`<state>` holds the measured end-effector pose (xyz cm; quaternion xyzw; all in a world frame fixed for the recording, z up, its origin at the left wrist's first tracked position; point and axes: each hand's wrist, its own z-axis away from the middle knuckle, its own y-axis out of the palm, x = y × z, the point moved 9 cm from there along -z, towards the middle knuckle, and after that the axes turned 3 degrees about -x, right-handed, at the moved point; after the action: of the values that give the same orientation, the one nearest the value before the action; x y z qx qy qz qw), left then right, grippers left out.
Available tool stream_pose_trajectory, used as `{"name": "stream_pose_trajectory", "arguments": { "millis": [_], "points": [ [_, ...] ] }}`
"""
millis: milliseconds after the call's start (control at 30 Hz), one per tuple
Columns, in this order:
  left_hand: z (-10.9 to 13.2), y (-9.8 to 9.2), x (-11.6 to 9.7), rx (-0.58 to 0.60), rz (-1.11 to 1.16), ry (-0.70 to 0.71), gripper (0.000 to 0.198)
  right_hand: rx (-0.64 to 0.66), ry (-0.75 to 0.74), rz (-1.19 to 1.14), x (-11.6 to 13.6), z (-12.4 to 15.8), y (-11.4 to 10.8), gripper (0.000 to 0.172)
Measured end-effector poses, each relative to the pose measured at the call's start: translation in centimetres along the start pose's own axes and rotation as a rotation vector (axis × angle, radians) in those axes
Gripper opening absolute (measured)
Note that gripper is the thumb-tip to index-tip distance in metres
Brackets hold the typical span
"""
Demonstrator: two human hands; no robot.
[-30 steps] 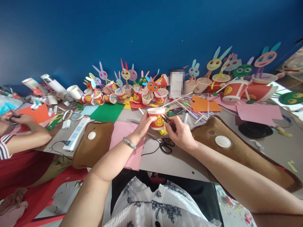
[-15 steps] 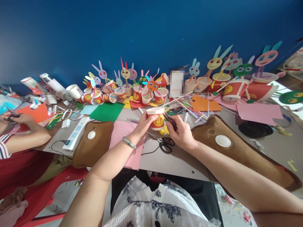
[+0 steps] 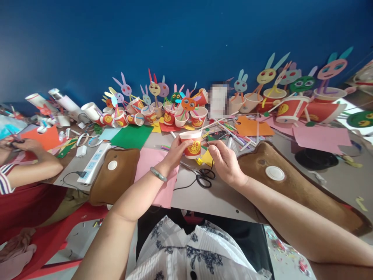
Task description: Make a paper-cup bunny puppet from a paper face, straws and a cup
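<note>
My left hand [image 3: 175, 151] is wrapped round the side of a red paper cup [image 3: 193, 149] with a yellow emblem and a white rim. The cup stands upright, its mouth facing up. To its right, my right hand [image 3: 225, 161] is closed on a small dark tool [image 3: 207, 143], mostly covered by the fingers; its exact kind is unclear. The tool's tip points at the cup's upper right side. On the table below lie black-handled scissors [image 3: 204, 179], apart from both hands. Pink paper [image 3: 159, 171] lies under my left wrist.
Paper cups [image 3: 198, 116] with rabbit-faced figures line the blue wall. A brown cushion-like pad [image 3: 116, 171] lies left, another [image 3: 291, 186] right under my forearm. A white power strip [image 3: 94, 163] and green paper [image 3: 131, 136] lie left. A co-worker's hand [image 3: 27, 146] holds scissors.
My right hand has turned and shifted slightly, its thumb now on top; the dark tool, earlier showing two prongs beside the cup, is now mostly hidden. My left hand still holds the cup.
</note>
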<state>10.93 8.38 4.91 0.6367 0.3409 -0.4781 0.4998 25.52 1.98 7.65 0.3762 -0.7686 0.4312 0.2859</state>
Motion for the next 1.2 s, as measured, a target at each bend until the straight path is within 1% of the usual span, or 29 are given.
{"name": "stream_pose_trajectory", "arguments": {
  "millis": [167, 267, 367, 500, 767, 933, 1100, 1200],
  "points": [
    [-0.2, 0.0, 0.4, 0.044, 0.023, 0.011, 0.03, 0.023, 0.059, -0.015, -1.2, 0.0, 0.7, 0.04],
    [-0.3, 0.0, 0.5, 0.062, 0.028, 0.02, 0.03, 0.025, 0.033, 0.014, -1.0, 0.1, 0.7, 0.031],
    [-0.4, 0.0, 0.5, 0.054, 0.014, 0.022, 0.029, 0.037, -0.016, 0.06, -0.4, 0.1, 0.7, 0.026],
    [-0.4, -0.2, 0.7, 0.044, 0.004, 0.014, 0.032, 0.056, -0.041, 0.092, 0.0, 0.1, 0.8, 0.024],
    [-0.3, -0.3, 0.7, 0.042, -0.014, 0.027, 0.031, 0.032, -0.044, 0.124, 0.0, -0.1, 0.6, 0.024],
    [-0.5, -0.6, 0.8, 0.026, -0.041, 0.065, 0.033, 0.017, -0.053, 0.137, 0.0, -0.1, 0.5, 0.025],
    [-0.5, -1.5, 0.5, -0.048, -0.07, 0.097, 0.045, 0.033, -0.048, 0.138, -0.1, -0.2, 0.7, 0.024],
    [-0.3, -1.2, 0.2, -0.033, -0.081, 0.108, 0.05, 0.031, -0.043, 0.149, -0.1, -0.2, 0.7, 0.024]
  ]
}}
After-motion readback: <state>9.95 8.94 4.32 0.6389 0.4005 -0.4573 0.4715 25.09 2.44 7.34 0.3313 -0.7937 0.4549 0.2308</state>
